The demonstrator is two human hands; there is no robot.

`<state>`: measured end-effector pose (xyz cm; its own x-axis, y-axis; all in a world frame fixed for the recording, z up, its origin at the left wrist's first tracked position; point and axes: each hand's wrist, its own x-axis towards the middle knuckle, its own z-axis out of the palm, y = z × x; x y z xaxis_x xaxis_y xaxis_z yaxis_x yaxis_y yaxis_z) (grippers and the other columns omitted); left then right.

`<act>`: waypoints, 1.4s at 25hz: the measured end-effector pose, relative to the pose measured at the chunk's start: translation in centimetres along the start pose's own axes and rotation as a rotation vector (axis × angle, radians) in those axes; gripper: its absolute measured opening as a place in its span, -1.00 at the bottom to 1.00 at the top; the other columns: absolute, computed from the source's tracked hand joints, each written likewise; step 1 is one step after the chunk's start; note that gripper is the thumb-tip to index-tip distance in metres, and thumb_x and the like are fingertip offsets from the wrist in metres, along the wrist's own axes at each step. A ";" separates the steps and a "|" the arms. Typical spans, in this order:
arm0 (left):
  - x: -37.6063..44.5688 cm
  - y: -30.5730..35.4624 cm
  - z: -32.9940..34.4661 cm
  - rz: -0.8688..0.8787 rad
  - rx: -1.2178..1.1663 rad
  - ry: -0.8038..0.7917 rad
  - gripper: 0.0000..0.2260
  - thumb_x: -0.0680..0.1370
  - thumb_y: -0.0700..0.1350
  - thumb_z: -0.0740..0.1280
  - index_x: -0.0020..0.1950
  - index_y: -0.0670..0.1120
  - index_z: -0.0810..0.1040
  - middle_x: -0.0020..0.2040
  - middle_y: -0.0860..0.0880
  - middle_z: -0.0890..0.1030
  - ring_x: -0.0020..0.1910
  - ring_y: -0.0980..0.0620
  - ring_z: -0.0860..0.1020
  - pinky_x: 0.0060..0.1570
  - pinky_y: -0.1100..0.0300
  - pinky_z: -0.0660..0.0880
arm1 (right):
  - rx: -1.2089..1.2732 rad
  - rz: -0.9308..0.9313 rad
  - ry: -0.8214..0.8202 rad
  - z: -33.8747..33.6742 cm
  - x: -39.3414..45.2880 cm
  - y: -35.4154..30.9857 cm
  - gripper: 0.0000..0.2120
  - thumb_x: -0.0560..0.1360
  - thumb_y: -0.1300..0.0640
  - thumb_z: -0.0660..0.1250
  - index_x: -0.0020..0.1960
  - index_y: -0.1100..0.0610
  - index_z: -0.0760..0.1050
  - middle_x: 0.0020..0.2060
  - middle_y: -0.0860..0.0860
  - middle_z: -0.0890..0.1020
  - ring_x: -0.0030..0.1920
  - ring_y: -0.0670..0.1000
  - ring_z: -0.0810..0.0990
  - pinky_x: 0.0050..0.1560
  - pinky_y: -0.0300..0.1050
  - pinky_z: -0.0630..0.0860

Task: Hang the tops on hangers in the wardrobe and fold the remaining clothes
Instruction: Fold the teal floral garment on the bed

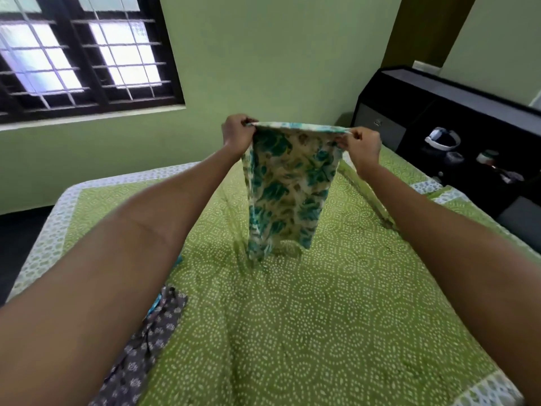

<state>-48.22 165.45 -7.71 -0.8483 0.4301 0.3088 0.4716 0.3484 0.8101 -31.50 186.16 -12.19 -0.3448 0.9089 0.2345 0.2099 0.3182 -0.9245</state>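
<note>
you are holding up the flowery cloth (285,189) over the bed (322,317) — left hand (235,133) and right hand (361,146) pinching its top corners. it is not folded yet — the grey cloth (152,341) is waiting too.

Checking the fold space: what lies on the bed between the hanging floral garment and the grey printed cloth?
Head view: only bare green bedspread between floral garment and grey cloth.

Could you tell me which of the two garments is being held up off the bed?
The teal floral garment, pinched at its top edge by both hands; the grey printed garment lies flat on the bedspread.
</note>
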 end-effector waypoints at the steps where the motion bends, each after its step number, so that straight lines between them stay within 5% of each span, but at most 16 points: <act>1: -0.3 0.1 0.4 0.010 -0.010 0.010 -0.77 0.45 -0.29 0.31 0.06 -0.19 0.65 0.02 -0.13 0.66 0.05 -0.03 0.58 0.03 0.24 0.45 | 0.020 -0.022 0.007 -0.7 -0.3 -0.3 -0.89 0.36 0.23 0.36 -0.16 0.21 0.64 -0.26 0.17 0.66 -0.15 0.19 0.65 -0.06 0.18 0.59; 3: -1.9 -0.7 1.3 0.023 -0.022 -0.005 -0.77 0.43 -0.30 0.32 0.05 -0.19 0.65 0.01 -0.14 0.66 0.03 -0.04 0.59 0.00 0.21 0.47 | 0.010 -0.058 0.006 -2.0 -1.8 0.6 -0.92 0.36 0.26 0.37 -0.24 0.11 0.61 -0.31 0.06 0.62 -0.19 0.08 0.63 -0.06 0.05 0.60; 7: -9.7 -7.0 2.3 0.005 -0.067 -0.148 -0.80 0.39 -0.33 0.39 0.00 -0.21 0.65 -0.04 -0.19 0.64 -0.08 -0.14 0.62 -0.05 0.00 0.58 | -0.170 -0.074 -0.025 -4.8 -11.0 5.6 -0.90 0.40 0.33 0.38 -0.10 0.32 0.63 -0.33 0.07 0.54 -0.38 -0.19 0.44 -0.37 -0.33 0.34; 13: -29.0 -20.9 1.7 -0.024 0.085 -0.353 -0.91 0.38 -0.38 0.39 -0.13 -0.28 0.59 -0.20 -0.20 0.56 -0.22 -0.11 0.52 -0.28 0.17 0.38 | -0.358 -0.055 -0.178 -6.0 -30.9 18.6 -0.86 0.30 0.47 0.40 -0.18 0.34 0.65 -0.31 0.24 0.66 -0.32 0.07 0.59 -0.29 -0.21 0.33; 20: -49.5 -36.1 1.5 -0.133 0.212 -0.683 -0.95 0.38 -0.29 0.25 -0.22 -0.21 0.51 -0.27 -0.05 0.44 -0.25 0.02 0.43 -0.29 0.25 0.27 | -0.693 0.161 -0.506 -5.9 -53.0 34.5 -0.85 0.29 0.37 0.42 -0.24 0.17 0.68 -0.32 0.10 0.67 -0.30 0.12 0.62 -0.36 -0.16 0.44; 24: -56.3 -39.8 0.8 -0.182 0.372 -0.902 -0.93 0.48 -0.28 0.23 -0.06 -0.21 0.48 -0.10 -0.09 0.47 -0.12 0.02 0.42 -0.18 0.24 0.30 | -0.834 0.121 -0.634 -6.5 -60.2 37.6 -0.87 0.18 0.35 0.40 -0.36 0.14 0.61 -0.40 0.09 0.60 -0.28 0.17 0.60 -0.44 -0.07 0.49; 27: -59.4 -40.5 0.7 -0.278 0.693 -1.163 -0.85 0.51 -0.16 0.21 0.04 -0.14 0.50 0.08 -0.12 0.52 0.04 -0.06 0.52 -0.02 0.12 0.44 | -0.997 0.168 -0.798 -7.1 -63.3 37.6 -0.89 0.31 0.09 0.33 -0.27 0.13 0.57 -0.24 0.06 0.55 -0.10 0.14 0.54 -0.10 -0.04 0.49; 31: -58.9 -38.9 4.3 -0.073 0.548 -0.951 -0.78 0.49 -0.09 0.22 0.06 -0.15 0.52 0.07 -0.09 0.49 0.08 -0.08 0.50 0.01 0.12 0.41 | -0.838 -0.016 -0.681 -4.2 -62.3 38.3 -0.70 0.38 0.05 0.13 -0.21 0.19 0.58 -0.21 0.09 0.62 -0.15 0.15 0.60 -0.16 -0.07 0.53; 33: -57.7 -38.2 7.2 0.011 0.522 -0.918 -0.70 0.50 -0.08 0.23 0.20 -0.12 0.47 0.21 -0.07 0.45 0.22 -0.07 0.42 0.16 0.11 0.31 | -0.807 -0.026 -0.806 -1.5 -60.6 38.8 -0.63 0.40 0.12 0.08 0.03 0.19 0.58 0.06 0.12 0.63 0.08 0.15 0.60 0.03 -0.05 0.54; 35: -56.2 -38.6 9.8 -0.104 0.589 -0.930 -0.61 0.51 -0.07 0.25 0.32 -0.11 0.38 0.35 -0.08 0.35 0.35 -0.08 0.30 0.29 0.08 0.20 | -0.839 -0.093 -0.991 0.5 -58.7 40.6 -0.53 0.39 0.08 0.07 0.21 0.15 0.52 0.23 0.08 0.56 0.24 0.11 0.53 0.19 0.00 0.48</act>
<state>-16.38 136.00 -61.17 -0.4951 0.7477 -0.4426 0.6589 0.6551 0.3697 -3.24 145.56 -63.62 -0.8377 0.4046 -0.3667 0.5294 0.7665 -0.3635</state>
